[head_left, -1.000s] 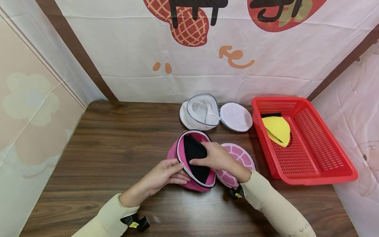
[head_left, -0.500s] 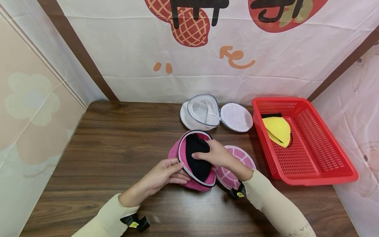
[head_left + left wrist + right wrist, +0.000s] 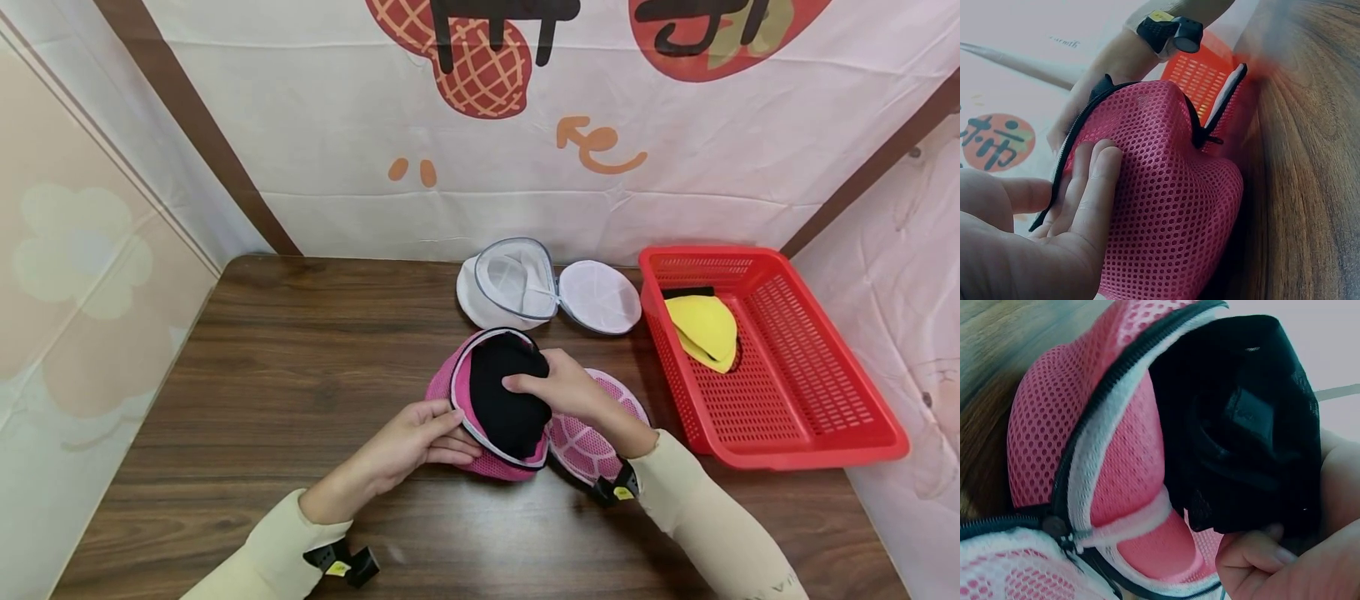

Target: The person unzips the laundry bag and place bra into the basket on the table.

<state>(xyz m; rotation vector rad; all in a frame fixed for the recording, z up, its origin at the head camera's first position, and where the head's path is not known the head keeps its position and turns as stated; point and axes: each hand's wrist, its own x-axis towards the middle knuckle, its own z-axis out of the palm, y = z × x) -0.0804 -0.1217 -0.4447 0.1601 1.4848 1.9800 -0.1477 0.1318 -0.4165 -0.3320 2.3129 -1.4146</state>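
A pink mesh laundry bag [image 3: 442,387] with a zipped rim stands unzipped at the middle of the table. My left hand [image 3: 412,443] pinches its near-left rim; in the left wrist view the thumb is at the zip and the fingers lie along the mesh [image 3: 1166,187]. My right hand [image 3: 566,385] grips a folded black bra [image 3: 504,400], thumb on top, within the bag's mouth. The right wrist view shows the black fabric [image 3: 1254,425] with a small label, standing partly out of the opening. The bag's round pink lid [image 3: 581,450] lies flat under the right wrist.
Behind sits a white mesh laundry bag [image 3: 487,304], unzipped, its round lid [image 3: 600,297] laid to the right. A red basket [image 3: 832,392] at the right holds a yellow bra [image 3: 705,329] and a black strip [image 3: 688,292]. A printed cloth hangs behind the table.
My right hand has shifted slightly right, and the black bra has come up and right, now filling more of the bag's mouth. The left hand stays at the rim.
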